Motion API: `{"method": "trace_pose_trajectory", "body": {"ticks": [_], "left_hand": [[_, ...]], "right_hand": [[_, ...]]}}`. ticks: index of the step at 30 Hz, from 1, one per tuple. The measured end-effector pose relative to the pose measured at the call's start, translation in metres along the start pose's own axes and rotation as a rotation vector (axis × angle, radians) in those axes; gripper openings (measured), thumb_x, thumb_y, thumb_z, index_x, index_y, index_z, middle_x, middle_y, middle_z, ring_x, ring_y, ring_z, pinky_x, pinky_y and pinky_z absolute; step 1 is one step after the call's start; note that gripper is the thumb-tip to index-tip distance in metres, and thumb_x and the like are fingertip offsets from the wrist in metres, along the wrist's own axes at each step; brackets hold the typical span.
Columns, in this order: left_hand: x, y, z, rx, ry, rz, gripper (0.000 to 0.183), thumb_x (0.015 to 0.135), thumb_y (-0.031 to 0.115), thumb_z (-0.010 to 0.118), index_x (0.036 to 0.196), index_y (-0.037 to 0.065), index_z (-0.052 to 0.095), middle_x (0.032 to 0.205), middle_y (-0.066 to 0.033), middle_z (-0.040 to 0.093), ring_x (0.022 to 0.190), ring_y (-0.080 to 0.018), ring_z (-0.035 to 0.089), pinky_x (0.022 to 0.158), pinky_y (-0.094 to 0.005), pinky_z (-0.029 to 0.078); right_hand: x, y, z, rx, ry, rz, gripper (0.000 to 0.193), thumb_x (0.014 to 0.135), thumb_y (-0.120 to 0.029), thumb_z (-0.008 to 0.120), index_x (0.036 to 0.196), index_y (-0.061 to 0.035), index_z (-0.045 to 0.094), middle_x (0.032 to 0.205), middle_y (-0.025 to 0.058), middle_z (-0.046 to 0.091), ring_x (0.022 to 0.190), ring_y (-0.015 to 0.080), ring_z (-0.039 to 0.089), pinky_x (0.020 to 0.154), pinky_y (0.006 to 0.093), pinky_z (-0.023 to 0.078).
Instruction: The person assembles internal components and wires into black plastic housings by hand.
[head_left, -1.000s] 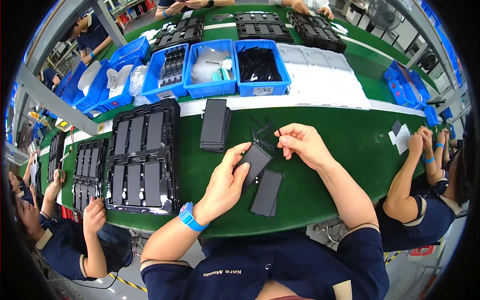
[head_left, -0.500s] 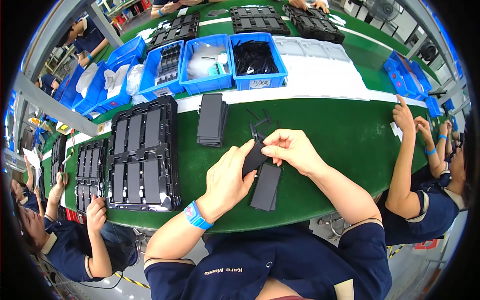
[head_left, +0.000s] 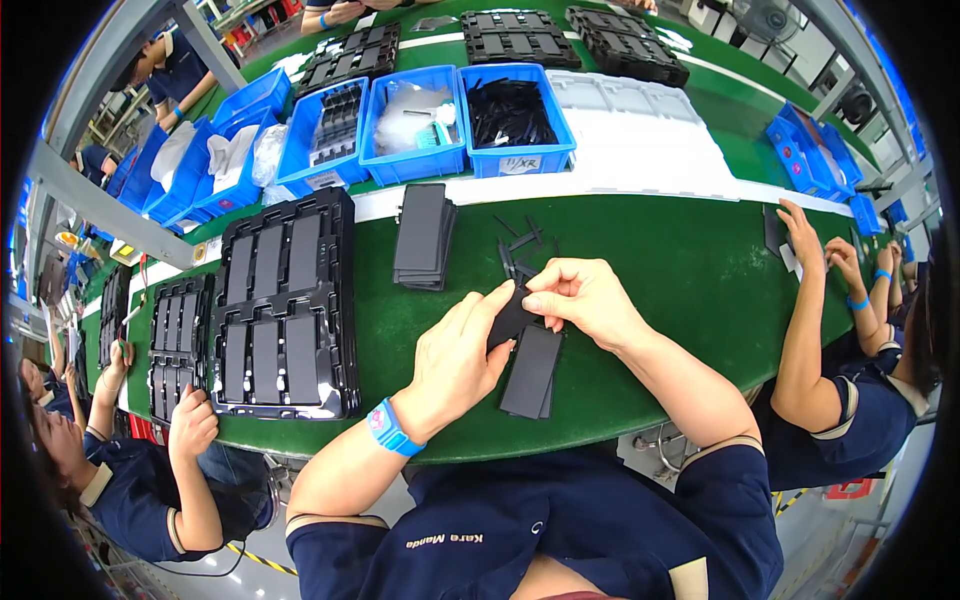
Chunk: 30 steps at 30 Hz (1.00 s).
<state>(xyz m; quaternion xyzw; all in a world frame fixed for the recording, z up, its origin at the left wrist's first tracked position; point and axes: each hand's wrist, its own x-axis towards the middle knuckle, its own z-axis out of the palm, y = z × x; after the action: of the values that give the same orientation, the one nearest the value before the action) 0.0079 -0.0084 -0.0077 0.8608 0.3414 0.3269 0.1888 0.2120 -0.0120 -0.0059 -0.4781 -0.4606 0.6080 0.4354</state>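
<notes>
My left hand (head_left: 450,350) is closed around a flat black rectangular piece (head_left: 511,322), shaped like a phone battery, and holds it tilted above the green table. Thumb and fingertips of my right hand (head_left: 590,305) pinch together at the piece's upper right edge; whatever lies between them is too small to make out. Just beyond the hands lie several thin black strips (head_left: 522,240). A short stack of similar black pieces (head_left: 533,370) rests beneath my right hand. Further left and beyond my left hand stands a taller stack of black pieces (head_left: 421,235).
Black moulded trays (head_left: 344,300) filled with flat pieces stand at the left. Blue bins (head_left: 520,160) line the far side, one full of black strips. White sheets (head_left: 640,150) lie right of them. Co-workers sit at both sides, a person's hand (head_left: 800,235) at the right.
My hands stay almost in place, with the held piece turned slightly. The right-hand co-worker's hand has lowered a little, with a dark flat piece now beside it. Hands at the far top right have drawn back.
</notes>
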Motion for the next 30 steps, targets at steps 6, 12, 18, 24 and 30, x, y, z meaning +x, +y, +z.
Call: {"method": "trace_pose_trajectory", "body": {"ticks": [6, 12, 18, 24, 30], "left_hand": [[-0.001, 0.002, 0.0, -0.067, 0.01, -0.013, 0.07, 0.066, -0.002, 0.076, 0.13, 0.005, 0.048, 0.086, -0.0131, 0.056, 0.075, -0.0305, 0.06, 0.066, -0.0361, 0.051], [0.008, 0.005, -0.021, 0.06, -0.014, -0.081, 0.065, 0.067, 0.004, 0.074, 0.128, 0.004, 0.05, 0.097, -0.0135, 0.051, 0.084, -0.0308, 0.058, 0.072, -0.0378, 0.052], [-0.008, -0.006, -0.053, 0.235, -0.237, -0.208, 0.059, 0.067, 0.019, 0.079, 0.12, 0.001, 0.057, 0.096, -0.0112, 0.049, 0.092, -0.0278, 0.054, 0.076, -0.0374, 0.049], [-0.007, 0.016, -0.026, 0.304, -0.128, -0.084, 0.068, 0.065, 0.037, 0.08, 0.121, 0.009, 0.057, 0.089, -0.0075, 0.057, 0.083, -0.0252, 0.059, 0.068, -0.0368, 0.051], [-0.019, 0.035, 0.009, 0.383, -0.247, 0.142, 0.08, 0.072, 0.055, 0.07, 0.134, 0.009, 0.048, 0.083, -0.0087, 0.052, 0.068, -0.0198, 0.059, 0.055, -0.0312, 0.052]], "right_hand": [[-0.001, -0.001, 0.001, 0.025, -0.024, -0.006, 0.016, 0.083, -0.009, 0.074, 0.093, 0.0006, 0.066, 0.075, 0.0047, 0.066, 0.06, 0.0071, 0.057, 0.054, 0.0205, 0.048], [0.005, -0.015, -0.006, -0.136, -0.008, -0.103, 0.019, 0.091, -0.012, 0.064, 0.105, -0.0013, 0.064, 0.085, 0.0033, 0.064, 0.068, 0.0069, 0.057, 0.061, 0.0221, 0.049], [0.021, 0.0, -0.059, -0.386, 0.123, -0.176, 0.018, 0.083, -0.014, 0.07, 0.097, -0.0034, 0.067, 0.084, 0.0007, 0.062, 0.068, 0.0073, 0.054, 0.061, 0.023, 0.047], [0.011, -0.007, -0.032, -0.792, -0.082, -0.298, 0.02, 0.072, -0.011, 0.078, 0.088, -0.0053, 0.067, 0.085, 0.002, 0.053, 0.074, 0.0145, 0.053, 0.065, 0.0274, 0.044], [0.009, 0.005, -0.017, -0.897, 0.079, -0.415, 0.01, 0.081, -0.008, 0.07, 0.084, -0.002, 0.062, 0.08, 0.005, 0.052, 0.071, 0.0179, 0.055, 0.063, 0.0298, 0.045]]}}
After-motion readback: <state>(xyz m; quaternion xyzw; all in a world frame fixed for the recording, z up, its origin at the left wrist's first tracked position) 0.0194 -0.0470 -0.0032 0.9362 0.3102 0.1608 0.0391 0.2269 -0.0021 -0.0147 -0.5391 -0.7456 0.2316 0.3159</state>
